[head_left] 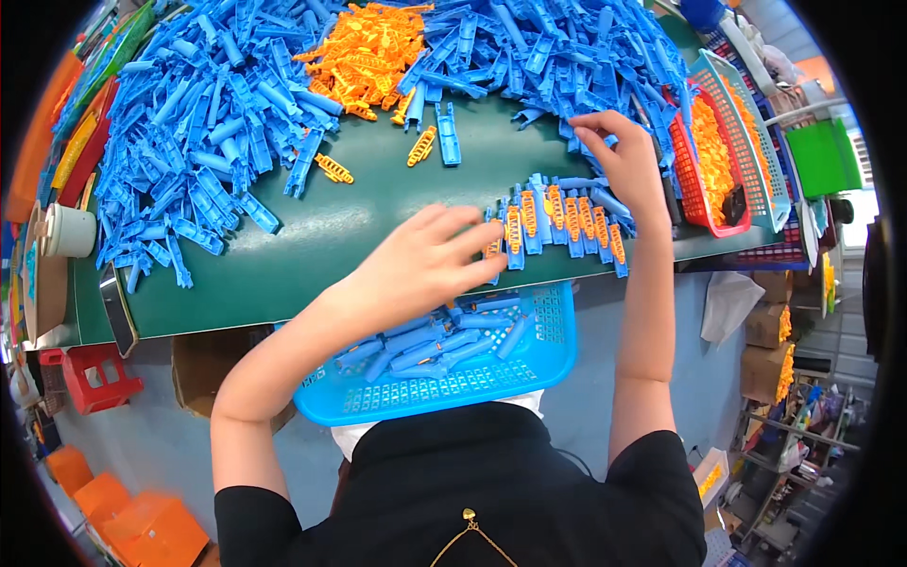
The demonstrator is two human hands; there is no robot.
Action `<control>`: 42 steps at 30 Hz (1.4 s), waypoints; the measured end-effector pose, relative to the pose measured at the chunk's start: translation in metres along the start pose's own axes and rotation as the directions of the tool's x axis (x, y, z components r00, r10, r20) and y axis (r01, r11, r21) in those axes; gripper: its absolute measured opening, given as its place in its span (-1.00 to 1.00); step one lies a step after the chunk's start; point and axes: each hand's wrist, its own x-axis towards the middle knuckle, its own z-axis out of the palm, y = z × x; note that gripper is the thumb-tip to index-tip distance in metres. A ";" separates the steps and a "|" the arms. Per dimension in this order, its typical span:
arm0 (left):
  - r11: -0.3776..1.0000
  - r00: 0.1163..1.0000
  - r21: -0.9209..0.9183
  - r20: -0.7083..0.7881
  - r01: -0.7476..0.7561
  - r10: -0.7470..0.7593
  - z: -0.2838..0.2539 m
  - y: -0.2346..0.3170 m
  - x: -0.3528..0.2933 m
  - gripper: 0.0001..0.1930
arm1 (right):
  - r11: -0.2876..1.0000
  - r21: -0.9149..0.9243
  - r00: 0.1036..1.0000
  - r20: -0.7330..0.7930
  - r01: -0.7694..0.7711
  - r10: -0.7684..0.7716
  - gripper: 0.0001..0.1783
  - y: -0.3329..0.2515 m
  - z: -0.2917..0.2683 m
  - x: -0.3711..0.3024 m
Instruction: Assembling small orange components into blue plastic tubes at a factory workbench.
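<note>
A row of blue plastic channel-shaped parts (577, 248), most with orange ribbed strips (556, 206) laid on them, lies along the table's front edge. At the row's left end is my left hand (416, 260), fingers spread, its fingertips and thumb around the end blue part; whether they touch it is unclear. My right hand (625, 161) reaches to the lower edge of the right-hand pile of blue parts (586, 66). Its fingers are stretched and apart, with nothing visibly gripped. Between the hands and piles lie a loose blue part (448, 137) and two orange strips (421, 146).
A light-blue basket (557, 350) holding blue pieces sits below the table edge, at my lap. Another blue heap (189, 123) and an orange heap (368, 52) cover the table's far side. On the right stands a red basket (688, 170) of orange pieces. A phone (119, 312) lies at left.
</note>
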 end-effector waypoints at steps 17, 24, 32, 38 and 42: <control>0.938 0.951 -0.244 0.248 0.245 -0.183 -0.014 0.010 0.006 -0.70 | 0.865 -0.398 0.952 0.108 0.305 -0.286 -0.48 -0.022 0.036 -0.110; 0.122 0.744 -0.767 0.552 0.631 -0.376 -0.016 0.044 -0.011 -0.73 | 0.917 -0.266 0.955 0.049 0.296 -0.294 -0.46 -0.074 0.085 -0.078; -0.205 0.714 -0.848 0.523 0.488 -0.466 -0.022 0.053 -0.036 -0.74 | 0.976 -0.212 0.944 -0.331 -0.055 -0.019 -0.89 -0.045 0.001 -0.109; -0.384 0.675 -0.829 0.556 0.408 -0.485 -0.020 0.049 -0.022 -0.77 | 0.957 -0.234 0.941 -0.326 -0.169 0.086 -0.82 -0.026 0.022 -0.135; -0.374 0.623 -0.851 0.525 0.369 -0.580 -0.013 0.045 -0.015 -0.73 | 0.995 -0.094 0.965 -0.260 0.017 -0.041 -0.80 -0.045 0.050 -0.102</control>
